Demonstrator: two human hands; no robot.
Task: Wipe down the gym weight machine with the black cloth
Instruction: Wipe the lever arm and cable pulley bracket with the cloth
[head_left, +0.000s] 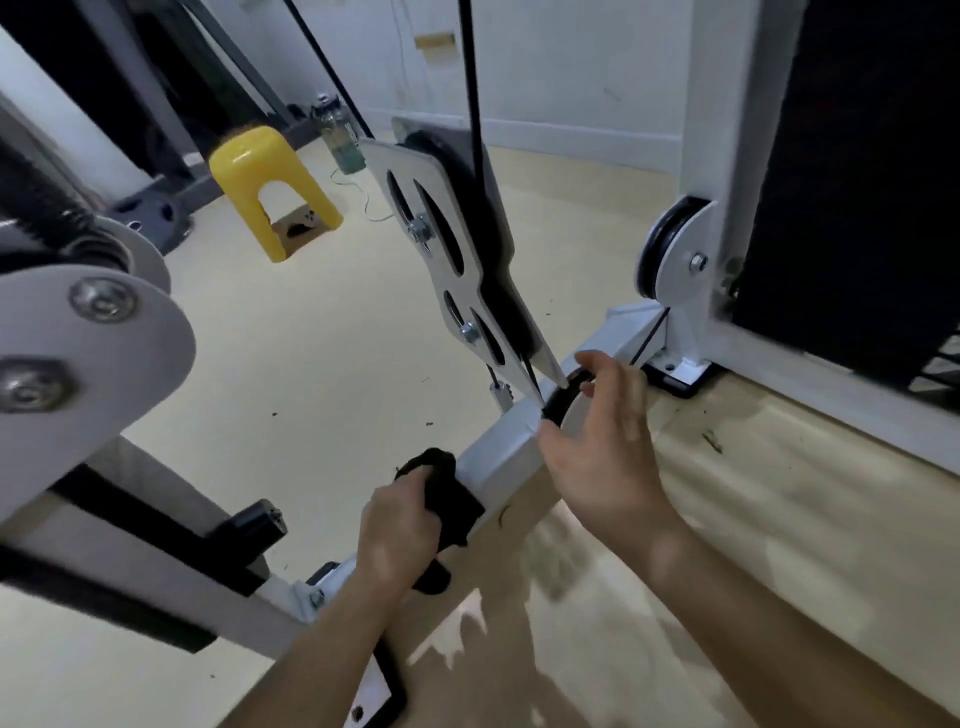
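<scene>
The white low base bar (506, 460) of the weight machine runs diagonally across the floor. My left hand (397, 525) grips the black cloth (449, 501) and presses it against the bar's near part. My right hand (605, 441) is farther along the bar, its fingers curled round a black ring-shaped part (563, 397) at the foot of the hanging pulley plate (457, 254). Black cables rise from that plate out of view.
A white upright frame with a pulley (675, 254) and a dark weight stack stands at the right. A grey pulley bracket (78, 338) looms at the left. A yellow stool (270, 189) and a bottle (340, 137) stand behind on the pale floor.
</scene>
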